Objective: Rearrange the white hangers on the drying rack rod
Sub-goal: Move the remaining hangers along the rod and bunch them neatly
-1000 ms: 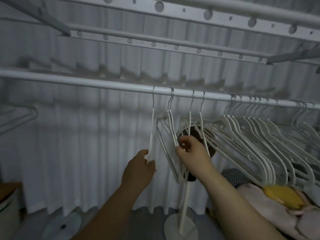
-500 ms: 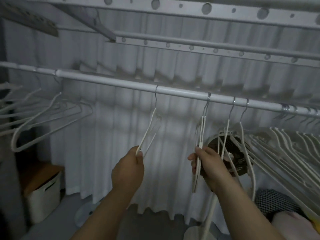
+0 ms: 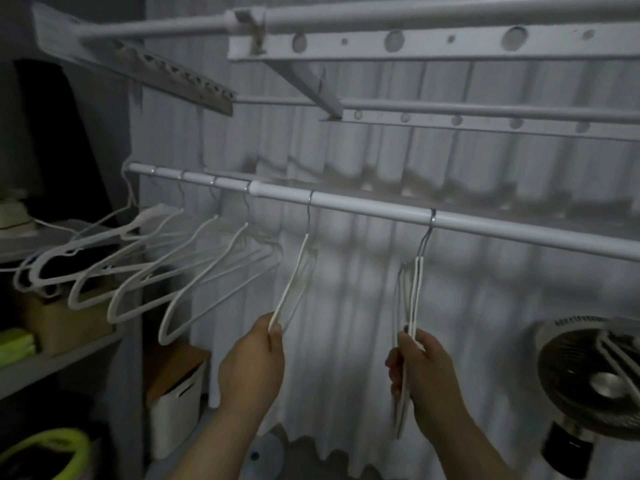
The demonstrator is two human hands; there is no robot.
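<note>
Left hand (image 3: 254, 355) pinching one hanger (image 3: 294, 282), right hand (image 3: 420, 367) clasping a hanger pair (image 3: 414, 296); we slide hooks leftward along the rod (image 3: 363, 206), keeping spacing even.

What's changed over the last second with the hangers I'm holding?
Both hands slid their hangers left along the rod, away from the packed bunch on the right, towards the spread-out group. The left hand and the right hand kept their grips throughout.
</note>
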